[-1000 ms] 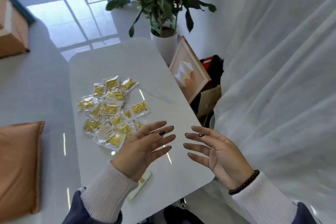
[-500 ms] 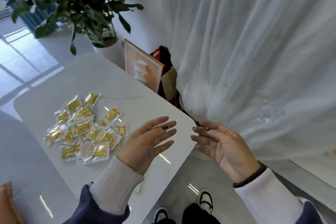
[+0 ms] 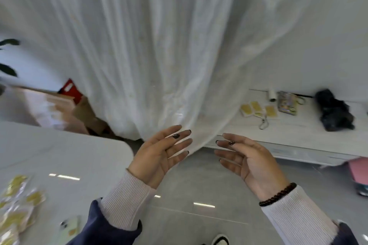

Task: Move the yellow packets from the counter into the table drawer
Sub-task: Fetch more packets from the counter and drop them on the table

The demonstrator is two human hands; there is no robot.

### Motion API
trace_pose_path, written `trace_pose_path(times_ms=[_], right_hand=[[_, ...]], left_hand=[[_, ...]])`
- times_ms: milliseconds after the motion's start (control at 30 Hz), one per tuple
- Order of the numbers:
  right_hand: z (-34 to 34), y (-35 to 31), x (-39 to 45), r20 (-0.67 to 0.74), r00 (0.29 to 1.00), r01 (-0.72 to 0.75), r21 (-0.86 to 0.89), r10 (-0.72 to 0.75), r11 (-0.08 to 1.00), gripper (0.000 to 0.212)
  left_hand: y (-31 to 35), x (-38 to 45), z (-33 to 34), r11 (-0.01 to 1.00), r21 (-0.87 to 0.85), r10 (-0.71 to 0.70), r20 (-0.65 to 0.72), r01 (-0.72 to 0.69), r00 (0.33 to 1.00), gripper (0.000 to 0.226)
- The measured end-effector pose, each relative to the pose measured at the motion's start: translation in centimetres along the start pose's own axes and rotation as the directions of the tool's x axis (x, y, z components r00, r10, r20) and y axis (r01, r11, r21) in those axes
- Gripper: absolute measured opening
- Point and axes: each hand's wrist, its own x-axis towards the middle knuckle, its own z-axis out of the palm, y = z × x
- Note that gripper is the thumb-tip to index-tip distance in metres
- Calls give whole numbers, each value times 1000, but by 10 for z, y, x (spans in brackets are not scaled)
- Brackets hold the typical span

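Observation:
Several yellow packets (image 3: 256, 108) lie on a low white counter (image 3: 298, 131) at the right, partly behind the curtain's edge. More yellow packets (image 3: 18, 203) lie blurred on the white table (image 3: 59, 155) at the lower left. My left hand (image 3: 159, 155) and my right hand (image 3: 247, 159) float in mid-air over the floor between table and counter, palms facing each other, fingers spread, holding nothing. No drawer is in view.
A white sheer curtain (image 3: 159, 55) hangs ahead. On the counter sit a shiny pouch (image 3: 287, 102), a small white roll (image 3: 271, 95), a keyring (image 3: 263, 123) and a black bundle (image 3: 334, 111). A phone (image 3: 69, 228) lies on the table. A framed picture (image 3: 51, 109) leans at the left.
The view has swung right, away from the table; the packet pile slid to the lower left and the counter with its packets came into sight. Both hands stay empty and apart.

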Motion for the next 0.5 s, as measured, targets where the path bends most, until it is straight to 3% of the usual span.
trace_pose_path(times_ms=[233,333,500], right_hand=[[-152,-69,-7,-159,986,62,43,-55,997,25],[-205,-91,-5,-216,974,87,89,-66,992,26],[-265,-108,11,-288,956,109,184,-52,977,26]], left_hand=[[-69,45,150,994,28,-104,130,101,986,45],[-91,66,200,987,90,-142,149,129,979,31],[-115,110,257,974,148,-197,171,172,965,29]])
